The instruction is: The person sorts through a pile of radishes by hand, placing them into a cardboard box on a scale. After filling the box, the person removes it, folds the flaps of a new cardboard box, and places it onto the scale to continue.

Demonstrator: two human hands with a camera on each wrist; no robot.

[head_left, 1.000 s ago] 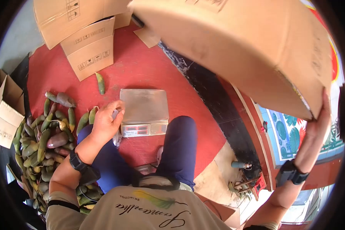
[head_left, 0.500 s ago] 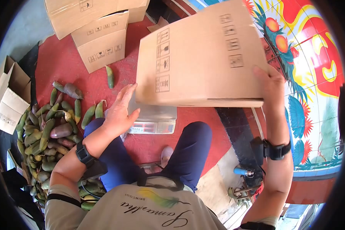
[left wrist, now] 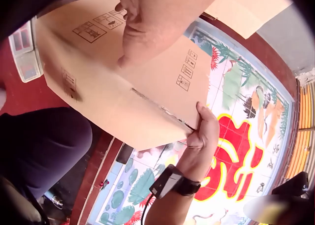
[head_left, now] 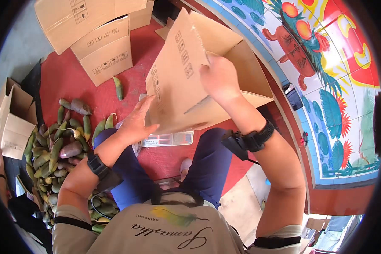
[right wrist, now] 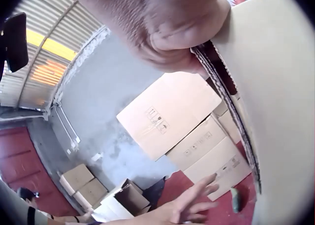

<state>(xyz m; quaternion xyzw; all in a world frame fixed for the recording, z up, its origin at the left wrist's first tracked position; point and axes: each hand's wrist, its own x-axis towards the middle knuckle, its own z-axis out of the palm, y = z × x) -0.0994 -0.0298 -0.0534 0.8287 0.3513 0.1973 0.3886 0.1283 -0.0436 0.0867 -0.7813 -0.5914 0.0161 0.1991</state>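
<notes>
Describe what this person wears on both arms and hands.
Both hands are bare: no gloves or rings show on the left hand or right hand. Each wrist carries a black strap holding a small black camera box, on the left wrist and right wrist; a thin cable runs from the right one. A beige short sleeve with a dark band at its edge covers each upper arm.
</notes>
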